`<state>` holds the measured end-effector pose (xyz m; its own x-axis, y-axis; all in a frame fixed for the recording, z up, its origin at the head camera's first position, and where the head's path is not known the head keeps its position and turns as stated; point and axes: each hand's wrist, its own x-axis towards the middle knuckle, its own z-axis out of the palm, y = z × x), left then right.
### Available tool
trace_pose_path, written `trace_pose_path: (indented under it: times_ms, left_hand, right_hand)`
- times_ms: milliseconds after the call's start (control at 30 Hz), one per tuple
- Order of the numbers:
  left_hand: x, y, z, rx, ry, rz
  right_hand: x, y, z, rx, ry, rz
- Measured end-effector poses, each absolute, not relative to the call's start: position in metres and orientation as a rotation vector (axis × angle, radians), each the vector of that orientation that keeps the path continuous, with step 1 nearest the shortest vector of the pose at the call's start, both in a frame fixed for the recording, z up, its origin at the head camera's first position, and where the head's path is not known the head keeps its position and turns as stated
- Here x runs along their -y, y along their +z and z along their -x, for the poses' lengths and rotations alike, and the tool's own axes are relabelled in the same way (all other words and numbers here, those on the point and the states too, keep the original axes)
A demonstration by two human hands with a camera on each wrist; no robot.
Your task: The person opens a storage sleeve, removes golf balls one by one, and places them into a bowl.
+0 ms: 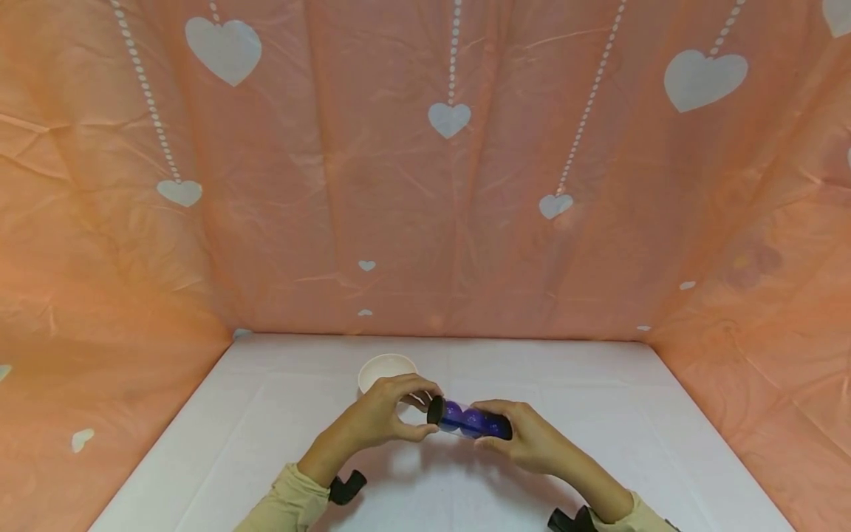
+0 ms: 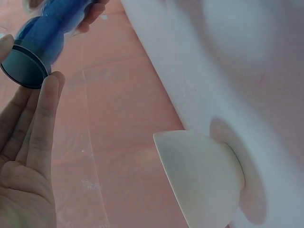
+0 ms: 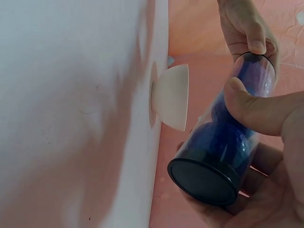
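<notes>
A white worktop [image 1: 266, 414] is spreading out flat, its far edge running nearly straight and its left and right edges fanning outward toward the near side. Faint creases are crossing its surface. A plain off-white bowl [image 1: 382, 367] is standing upright on it, near the far edge and left of the middle, well apart from both far corners. Its narrow foot is touching the worktop, and its wide mouth is facing upward. A shadow [image 2: 254, 199] is lying beside the foot, and softer, broader shade is falling across the worktop's middle, nearer the front.
</notes>
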<state>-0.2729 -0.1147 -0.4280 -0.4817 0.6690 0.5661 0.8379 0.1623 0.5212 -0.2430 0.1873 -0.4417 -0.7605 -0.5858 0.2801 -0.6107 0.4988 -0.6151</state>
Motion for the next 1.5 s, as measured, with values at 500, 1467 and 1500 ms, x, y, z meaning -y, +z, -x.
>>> trace_pose_path:
  times_ms: [500,1467,1500]
  left_hand:
    - [0.114,-0.427,0.270,2.268,-1.214,1.426]
    - [0.110,-0.426,0.266,2.297,-1.012,1.460]
    - [0.111,-0.426,0.268,2.316,-1.081,1.471]
  right_hand:
    - [-0.185,-0.438,0.244,2.724,1.158,-1.013]
    - [-0.187,-0.438,0.246,2.729,1.141,-0.998]
    - [-0.187,-0.437,0.246,2.728,1.143,-1.000]
